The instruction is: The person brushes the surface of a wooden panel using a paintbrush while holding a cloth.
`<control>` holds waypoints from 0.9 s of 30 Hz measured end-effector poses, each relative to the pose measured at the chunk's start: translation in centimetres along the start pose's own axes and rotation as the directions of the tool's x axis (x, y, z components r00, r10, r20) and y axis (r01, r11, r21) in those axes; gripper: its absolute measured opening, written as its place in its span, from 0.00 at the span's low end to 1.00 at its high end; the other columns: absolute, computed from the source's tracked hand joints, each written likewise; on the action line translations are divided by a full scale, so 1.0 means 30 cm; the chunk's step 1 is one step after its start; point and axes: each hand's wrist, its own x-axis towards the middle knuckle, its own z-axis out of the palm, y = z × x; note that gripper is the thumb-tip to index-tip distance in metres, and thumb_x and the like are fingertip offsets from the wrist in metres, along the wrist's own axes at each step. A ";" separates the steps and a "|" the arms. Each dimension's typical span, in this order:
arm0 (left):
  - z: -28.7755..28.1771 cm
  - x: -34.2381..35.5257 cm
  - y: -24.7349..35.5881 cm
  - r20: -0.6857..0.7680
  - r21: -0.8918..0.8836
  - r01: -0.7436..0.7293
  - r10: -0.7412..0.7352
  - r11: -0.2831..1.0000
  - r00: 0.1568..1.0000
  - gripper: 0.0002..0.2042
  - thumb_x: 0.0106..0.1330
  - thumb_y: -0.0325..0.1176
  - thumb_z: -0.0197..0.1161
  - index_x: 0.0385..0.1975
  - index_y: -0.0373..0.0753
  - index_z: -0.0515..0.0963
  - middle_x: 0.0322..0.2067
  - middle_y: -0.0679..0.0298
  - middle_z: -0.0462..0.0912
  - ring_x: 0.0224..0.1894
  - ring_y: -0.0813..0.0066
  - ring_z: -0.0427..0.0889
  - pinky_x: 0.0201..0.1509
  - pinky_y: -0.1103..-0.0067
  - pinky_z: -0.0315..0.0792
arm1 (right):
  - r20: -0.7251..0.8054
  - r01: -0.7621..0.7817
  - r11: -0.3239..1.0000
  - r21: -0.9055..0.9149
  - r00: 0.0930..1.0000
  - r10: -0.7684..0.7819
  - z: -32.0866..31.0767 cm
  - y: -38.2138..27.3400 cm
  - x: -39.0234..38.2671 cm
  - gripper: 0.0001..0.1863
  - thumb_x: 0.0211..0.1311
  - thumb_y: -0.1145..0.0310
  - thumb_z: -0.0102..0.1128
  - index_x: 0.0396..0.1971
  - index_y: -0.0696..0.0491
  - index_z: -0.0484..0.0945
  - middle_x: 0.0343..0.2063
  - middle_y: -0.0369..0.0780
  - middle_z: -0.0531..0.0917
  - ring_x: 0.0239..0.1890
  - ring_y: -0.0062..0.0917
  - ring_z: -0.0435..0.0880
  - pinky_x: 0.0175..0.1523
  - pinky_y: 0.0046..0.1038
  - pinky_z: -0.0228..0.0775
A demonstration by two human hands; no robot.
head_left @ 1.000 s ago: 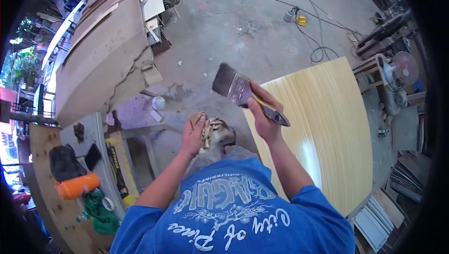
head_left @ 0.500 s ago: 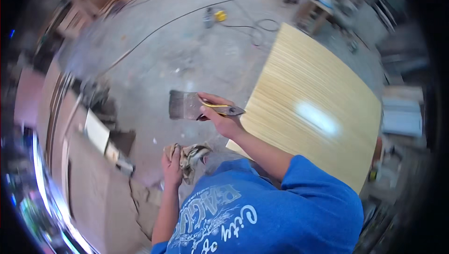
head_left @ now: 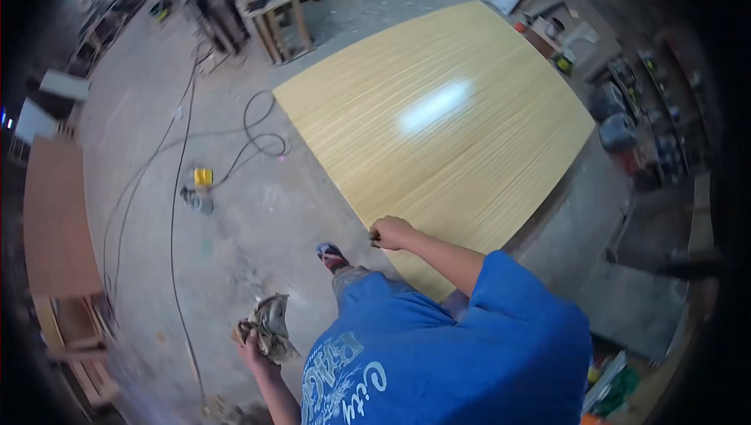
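Head view, left hand (head_left: 252, 349): near left, arm outstretched, fingers closed on crumpled brown-grey cloth (head_left: 272, 326).
Right hand (head_left: 393, 233): arm extended, fist around small, mostly hidden dark object (head_left: 375, 238).
Glossy yellow wood-grained panel (head_left: 430, 167): right, reaching far.

From my end I can make out print on the blue T-shirt (head_left: 469, 354): big grey block capitals (head_left: 336, 366) close to the shirt's left edge and a word in white script (head_left: 368, 392) beside them, both partly out of my view.
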 end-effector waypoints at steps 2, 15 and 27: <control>0.005 0.212 0.080 0.037 -0.129 0.037 -0.033 0.991 0.999 0.21 0.63 0.39 0.60 0.54 0.40 0.70 0.49 0.61 0.77 0.50 0.66 0.77 0.53 0.69 0.73 | -0.082 -0.066 0.992 0.104 0.994 0.075 -0.068 -0.054 0.100 0.15 0.51 0.54 0.68 0.30 0.51 0.82 0.29 0.40 0.85 0.35 0.34 0.84 0.40 0.35 0.75; 0.091 1.523 0.469 0.233 -0.034 0.517 -0.496 0.855 0.836 0.26 0.59 0.46 0.57 0.55 0.40 0.72 0.52 0.57 0.78 0.53 0.59 0.77 0.56 0.64 0.73 | -0.591 0.189 0.780 0.596 0.762 0.267 -0.558 -0.540 1.070 0.13 0.59 0.65 0.65 0.40 0.52 0.75 0.32 0.41 0.82 0.38 0.27 0.81 0.45 0.30 0.71; 0.578 2.627 0.771 0.533 0.295 0.610 -0.656 0.736 0.534 0.16 0.67 0.37 0.55 0.52 0.39 0.72 0.45 0.61 0.80 0.43 0.68 0.81 0.46 0.72 0.77 | -0.416 0.337 0.265 0.903 0.535 0.735 -0.740 -0.831 1.396 0.11 0.60 0.68 0.65 0.39 0.60 0.82 0.31 0.38 0.85 0.36 0.18 0.82 0.45 0.23 0.75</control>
